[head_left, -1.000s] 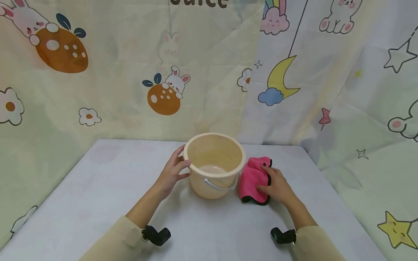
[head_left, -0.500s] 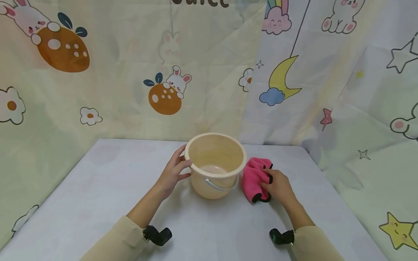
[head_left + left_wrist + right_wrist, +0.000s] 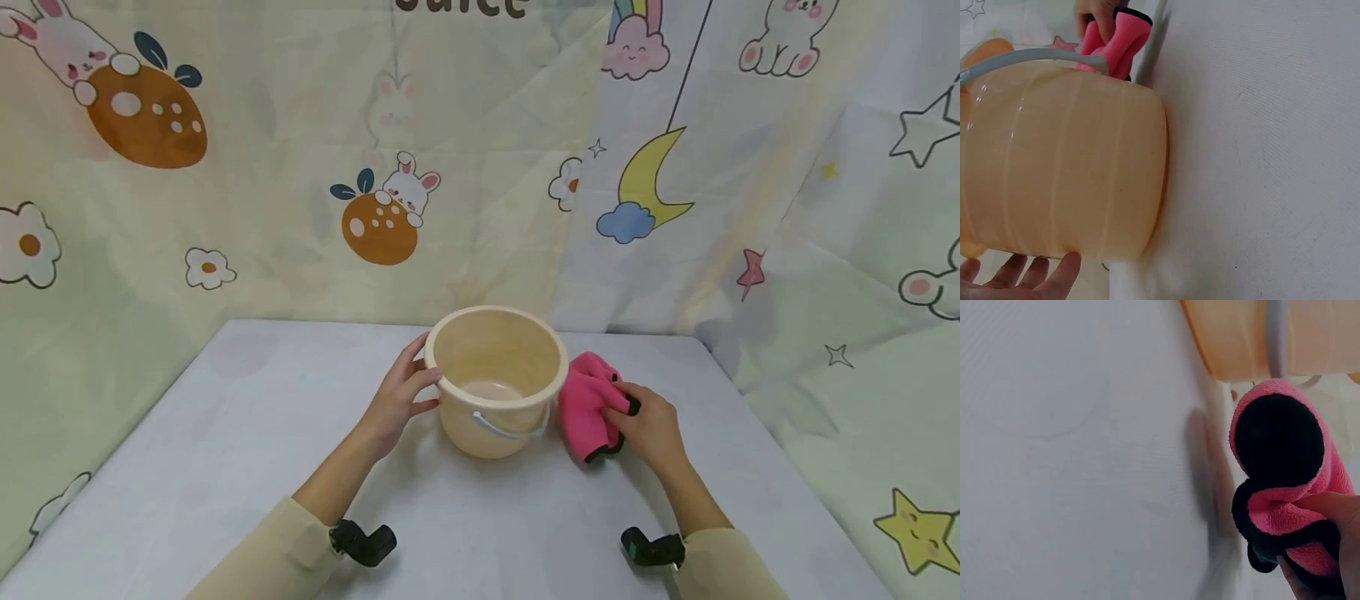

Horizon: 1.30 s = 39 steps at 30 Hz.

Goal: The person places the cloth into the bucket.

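Observation:
A cream plastic bucket (image 3: 480,433) stands upright near the middle of the table, its mouth facing up and its inside bare. The fingers of my left hand (image 3: 392,406) lie spread against its left side, just under the rim; in the left wrist view the fingertips (image 3: 1069,265) reach the bucket wall. To the right of the bucket, my right hand (image 3: 651,425) pinches a pink cloth (image 3: 585,408) with black edging by its right side. The cloth (image 3: 1329,475) is bunched into folds, with its shadow falling on the tabletop in the right wrist view.
The table (image 3: 247,450) has a white cover. Behind it and at both sides hang printed curtains (image 3: 480,167) with cartoon figures. A pale handle (image 3: 498,427) hangs down across the bucket's front. Black wrist cameras (image 3: 363,542) sit on both cuffs.
The pink cloth has gone from lying spread on the table to being gathered up in my right hand, which has shifted slightly right. The left hand and the bucket stay in place.

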### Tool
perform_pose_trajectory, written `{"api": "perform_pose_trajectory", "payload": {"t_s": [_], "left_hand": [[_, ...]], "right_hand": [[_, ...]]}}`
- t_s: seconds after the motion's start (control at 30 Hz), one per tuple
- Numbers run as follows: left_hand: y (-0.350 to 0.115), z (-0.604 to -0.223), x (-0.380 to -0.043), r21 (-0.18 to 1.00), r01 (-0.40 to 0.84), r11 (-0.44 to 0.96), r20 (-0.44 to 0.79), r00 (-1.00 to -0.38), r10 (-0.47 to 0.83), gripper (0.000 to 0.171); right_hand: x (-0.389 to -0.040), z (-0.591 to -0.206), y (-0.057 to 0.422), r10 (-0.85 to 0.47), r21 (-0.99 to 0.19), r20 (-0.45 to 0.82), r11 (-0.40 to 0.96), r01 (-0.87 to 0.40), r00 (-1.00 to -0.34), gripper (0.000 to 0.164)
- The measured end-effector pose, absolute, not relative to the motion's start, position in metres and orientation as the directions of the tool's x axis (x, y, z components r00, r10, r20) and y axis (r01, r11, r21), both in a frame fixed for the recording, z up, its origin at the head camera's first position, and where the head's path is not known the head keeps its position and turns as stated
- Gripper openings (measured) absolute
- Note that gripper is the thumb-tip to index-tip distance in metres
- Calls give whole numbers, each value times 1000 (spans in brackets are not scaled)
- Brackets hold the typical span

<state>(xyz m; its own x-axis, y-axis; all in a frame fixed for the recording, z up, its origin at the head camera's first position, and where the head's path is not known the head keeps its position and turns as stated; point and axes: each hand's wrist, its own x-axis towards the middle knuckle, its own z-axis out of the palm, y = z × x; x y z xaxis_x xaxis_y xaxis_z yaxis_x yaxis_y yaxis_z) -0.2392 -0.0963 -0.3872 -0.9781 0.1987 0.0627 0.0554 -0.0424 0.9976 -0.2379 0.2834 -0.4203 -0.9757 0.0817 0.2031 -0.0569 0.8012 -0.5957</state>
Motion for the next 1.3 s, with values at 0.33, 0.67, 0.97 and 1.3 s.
{"api": "perform_pose_trajectory", "payload": {"t_s": [0.33, 0.67, 0.97, 1.3], "left_hand": [[-96, -389, -240, 997, 56, -48, 64, -978, 197, 68], [-94, -388, -239, 998, 54, -42, 61, -980, 190, 69], [-94, -387, -238, 998, 52, -45, 60, -981, 185, 69], [-94, -387, -237, 998, 53, -43, 60, -981, 182, 68]], "right_hand": [[-232, -401, 293, 159, -628, 273, 777, -50, -949, 53], [-225, -385, 297, 175, -658, 208, 753, -6, -962, 58], [-222, -371, 296, 175, -664, 233, 747, -25, -956, 59], [-216, -350, 290, 164, -677, 246, 734, -48, -955, 59]]}}
